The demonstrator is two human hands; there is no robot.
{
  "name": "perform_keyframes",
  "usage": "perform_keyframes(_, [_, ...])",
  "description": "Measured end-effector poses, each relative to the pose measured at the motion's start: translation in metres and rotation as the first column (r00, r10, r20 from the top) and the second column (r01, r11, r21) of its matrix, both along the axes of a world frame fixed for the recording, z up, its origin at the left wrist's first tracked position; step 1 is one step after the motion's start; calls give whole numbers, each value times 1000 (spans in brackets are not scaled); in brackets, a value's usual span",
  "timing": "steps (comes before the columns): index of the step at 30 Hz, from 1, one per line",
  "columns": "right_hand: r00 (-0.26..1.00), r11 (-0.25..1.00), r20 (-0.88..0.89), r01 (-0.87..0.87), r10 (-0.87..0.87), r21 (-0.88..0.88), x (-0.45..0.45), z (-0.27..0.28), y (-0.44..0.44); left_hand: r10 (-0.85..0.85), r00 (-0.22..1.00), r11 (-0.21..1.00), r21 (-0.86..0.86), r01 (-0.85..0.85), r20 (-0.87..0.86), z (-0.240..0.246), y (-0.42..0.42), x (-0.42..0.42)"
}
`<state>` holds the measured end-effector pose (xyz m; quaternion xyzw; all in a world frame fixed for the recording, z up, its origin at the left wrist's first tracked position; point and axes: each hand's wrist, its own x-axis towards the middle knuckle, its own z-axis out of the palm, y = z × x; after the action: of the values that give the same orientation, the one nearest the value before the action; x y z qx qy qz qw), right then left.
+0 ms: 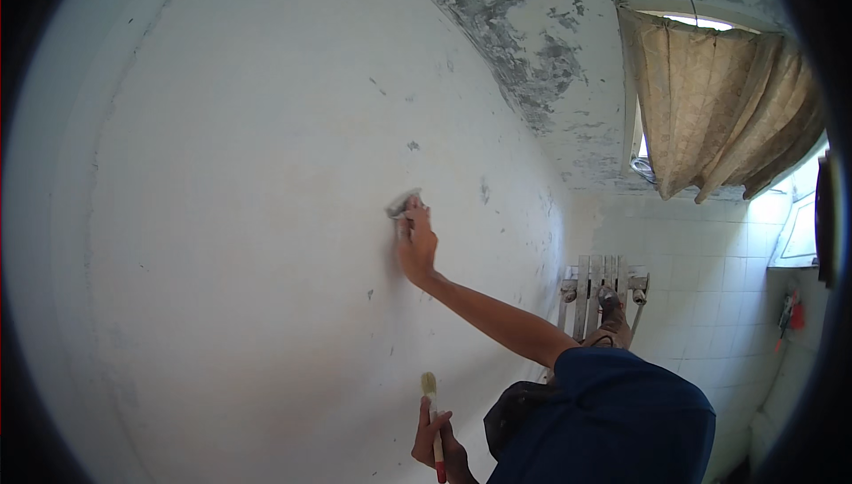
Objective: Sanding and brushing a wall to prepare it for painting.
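Note:
A large white wall (266, 251) with scattered grey spots fills the view before me. My right hand (417, 238) reaches out along it, holding a small flat greyish piece (401, 204) against the surface. Blur and fingers hide whether that piece is a scraper blade or a pad. Lower in the picture, my left hand (436, 441) grips a paintbrush (429, 385) by its pale, red-ended handle. The pale yellow bristles point up the picture, and no other object touches them.
A slatted wooden stool (582, 284) carries my shoed foot (609, 301). Beside my blue shirt (619, 411) is a dark bag-like thing (516, 417). A beige curtain (712, 98) hangs at a window, near grey-patched plaster (526, 25). White tiles (705, 298) lie beyond the stool.

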<state>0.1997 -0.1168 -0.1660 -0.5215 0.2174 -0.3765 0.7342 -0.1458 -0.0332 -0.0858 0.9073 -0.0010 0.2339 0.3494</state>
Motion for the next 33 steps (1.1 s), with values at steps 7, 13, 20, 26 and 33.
perform_keyframes(7, [975,931,51,-190,216,-311,-17,-44,-15,-22,1000,999,-26,22,-12,-2,2,-1])
perform_keyframes(13, [987,992,108,-124,123,1,11,16,-6,13,1000,1000,0,-13,-20,2,1,0])
perform_keyframes(20, [998,996,26,-57,59,-66,24,-14,-35,-16,999,999,-31,15,-40,-1,-9,4])
perform_keyframes(26, [963,853,96,-174,252,-492,-1,-64,-38,-39,998,998,-52,36,-58,1,-12,9])
perform_keyframes(33, [993,989,45,-107,112,-99,43,31,-53,-18,998,996,-91,12,-58,-7,-13,12])
